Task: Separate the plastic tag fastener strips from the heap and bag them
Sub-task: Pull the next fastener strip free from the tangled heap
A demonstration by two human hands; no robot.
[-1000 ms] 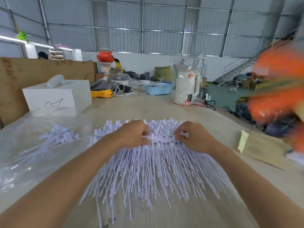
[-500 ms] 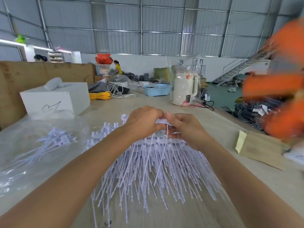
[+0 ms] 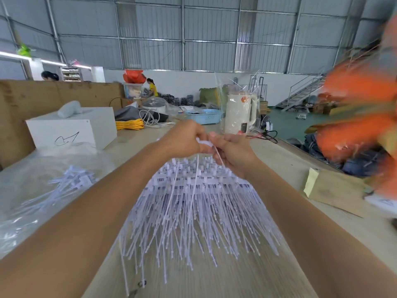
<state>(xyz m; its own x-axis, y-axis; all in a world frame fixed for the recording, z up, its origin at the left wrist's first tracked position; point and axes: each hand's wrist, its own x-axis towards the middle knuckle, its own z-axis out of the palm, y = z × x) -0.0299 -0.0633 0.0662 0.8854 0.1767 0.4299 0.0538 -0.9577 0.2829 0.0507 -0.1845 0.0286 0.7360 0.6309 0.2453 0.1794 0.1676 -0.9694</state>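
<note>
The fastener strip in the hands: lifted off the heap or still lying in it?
Lifted. Both hands, left and right, pinch the strip above the heap; its thin tails hang down toward it.

both forearms stretched forward, left hand (image 3: 184, 137) and right hand (image 3: 233, 152) raised, fingertips meeting, fingers curled in a pinch

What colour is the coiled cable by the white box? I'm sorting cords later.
Yellow: the coiled cable lies right of the white box, shown in the head view.

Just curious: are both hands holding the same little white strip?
Yes, the left hand and right hand pinch one white strip between them above the heap.
</note>
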